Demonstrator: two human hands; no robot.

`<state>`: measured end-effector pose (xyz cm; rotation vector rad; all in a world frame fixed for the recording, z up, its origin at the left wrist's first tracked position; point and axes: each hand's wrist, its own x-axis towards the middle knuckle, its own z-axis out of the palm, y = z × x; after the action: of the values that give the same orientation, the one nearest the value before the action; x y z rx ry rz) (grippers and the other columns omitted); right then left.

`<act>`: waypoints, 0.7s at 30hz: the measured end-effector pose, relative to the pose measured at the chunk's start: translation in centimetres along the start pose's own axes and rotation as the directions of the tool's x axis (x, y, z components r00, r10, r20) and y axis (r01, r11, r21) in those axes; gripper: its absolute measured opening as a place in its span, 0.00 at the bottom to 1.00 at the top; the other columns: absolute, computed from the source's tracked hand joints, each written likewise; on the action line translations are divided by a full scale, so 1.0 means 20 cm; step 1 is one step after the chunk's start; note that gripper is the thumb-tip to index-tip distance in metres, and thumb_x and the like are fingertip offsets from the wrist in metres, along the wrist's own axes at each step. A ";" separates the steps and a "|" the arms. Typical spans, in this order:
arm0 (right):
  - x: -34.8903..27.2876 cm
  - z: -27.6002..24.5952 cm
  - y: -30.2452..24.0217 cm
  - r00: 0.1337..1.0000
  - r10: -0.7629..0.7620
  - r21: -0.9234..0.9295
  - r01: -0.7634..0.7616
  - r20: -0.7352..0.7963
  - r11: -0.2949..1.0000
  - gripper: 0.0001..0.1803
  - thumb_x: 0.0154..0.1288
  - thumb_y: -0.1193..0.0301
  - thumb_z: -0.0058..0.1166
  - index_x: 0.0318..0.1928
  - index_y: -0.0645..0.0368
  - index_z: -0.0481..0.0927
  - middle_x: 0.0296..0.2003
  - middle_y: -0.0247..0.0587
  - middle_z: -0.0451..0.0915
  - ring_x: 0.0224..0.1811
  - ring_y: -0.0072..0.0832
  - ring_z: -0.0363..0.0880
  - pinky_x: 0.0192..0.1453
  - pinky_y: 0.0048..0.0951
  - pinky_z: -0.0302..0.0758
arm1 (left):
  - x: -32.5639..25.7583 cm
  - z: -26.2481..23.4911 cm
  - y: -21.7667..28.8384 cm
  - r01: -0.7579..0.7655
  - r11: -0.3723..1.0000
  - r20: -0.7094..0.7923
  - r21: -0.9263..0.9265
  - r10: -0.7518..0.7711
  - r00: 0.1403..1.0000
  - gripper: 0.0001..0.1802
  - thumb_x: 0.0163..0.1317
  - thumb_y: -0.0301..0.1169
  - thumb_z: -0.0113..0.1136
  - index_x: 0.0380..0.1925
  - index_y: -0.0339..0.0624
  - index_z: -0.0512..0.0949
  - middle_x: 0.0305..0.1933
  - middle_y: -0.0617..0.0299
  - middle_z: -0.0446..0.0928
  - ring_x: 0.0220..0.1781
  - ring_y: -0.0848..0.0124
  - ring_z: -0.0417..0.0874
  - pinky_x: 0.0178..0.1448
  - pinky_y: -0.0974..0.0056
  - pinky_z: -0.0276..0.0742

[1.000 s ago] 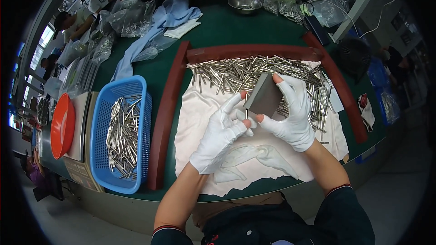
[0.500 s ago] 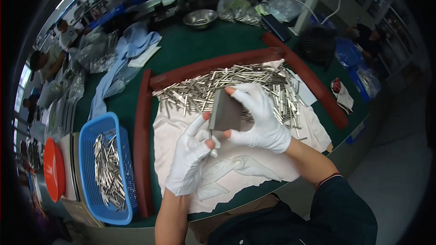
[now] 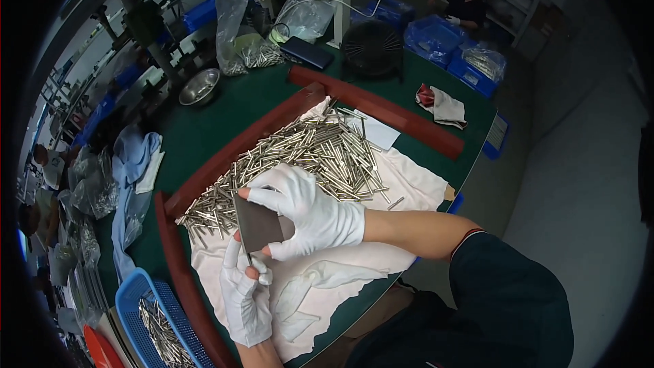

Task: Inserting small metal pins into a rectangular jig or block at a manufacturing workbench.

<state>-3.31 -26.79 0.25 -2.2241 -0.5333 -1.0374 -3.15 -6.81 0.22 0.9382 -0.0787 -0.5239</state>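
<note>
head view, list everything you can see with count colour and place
pins: a large heap, silver, on the cloth inside the frame
plate: one, dark grey, between both hands
cloth: one, white, under the pins
frame: one, dark red, around the cloth
table: one, green
basket: one, blue, lower left, holding more pins
bowl: one, steel, far left of the table
fan: one, black, far edge
rag: one, white and red, right of the frame
bags: several, clear, far side
left hand: white glove, at the plate's lower edge
right hand: white glove, grip on the plate
</note>
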 end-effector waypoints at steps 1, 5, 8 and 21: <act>0.00 0.00 0.00 1.000 0.009 -0.002 -0.009 0.007 1.000 0.44 0.36 0.57 0.69 0.58 0.60 0.70 0.47 0.42 0.73 0.45 0.40 0.73 0.45 0.41 0.71 | 0.00 0.00 0.00 0.002 1.000 0.005 0.004 -0.002 1.000 0.50 0.47 0.34 0.78 0.66 0.31 0.58 0.42 0.55 0.78 0.29 0.78 0.74 0.32 0.79 0.70; 0.00 0.00 0.00 1.000 0.010 0.019 -0.010 -0.009 1.000 0.45 0.36 0.57 0.70 0.58 0.60 0.70 0.48 0.42 0.73 0.45 0.40 0.73 0.45 0.41 0.70 | 0.00 -0.02 -0.01 0.013 1.000 0.031 -0.021 -0.012 0.999 0.50 0.47 0.33 0.77 0.67 0.31 0.58 0.39 0.59 0.77 0.31 0.79 0.74 0.33 0.79 0.70; -0.01 0.00 -0.01 1.000 0.023 0.028 -0.023 -0.005 0.999 0.45 0.36 0.57 0.70 0.58 0.60 0.70 0.48 0.42 0.73 0.45 0.40 0.73 0.45 0.41 0.70 | -0.01 -0.03 0.00 0.018 0.999 0.040 -0.031 -0.017 0.999 0.49 0.48 0.32 0.76 0.67 0.31 0.57 0.37 0.61 0.75 0.32 0.79 0.74 0.34 0.79 0.70; -0.01 0.00 0.00 0.999 0.018 0.078 -0.015 -0.030 0.997 0.45 0.35 0.57 0.69 0.58 0.60 0.71 0.47 0.45 0.73 0.45 0.43 0.73 0.44 0.42 0.70 | -0.01 0.00 -0.02 0.023 0.994 0.039 -0.108 -0.019 0.999 0.46 0.52 0.29 0.73 0.67 0.33 0.57 0.29 0.67 0.72 0.29 0.79 0.73 0.31 0.77 0.68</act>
<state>-3.35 -26.84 0.07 -2.1377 -0.5322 -1.0227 -3.39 -6.86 -0.09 0.8239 -0.0743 -0.5603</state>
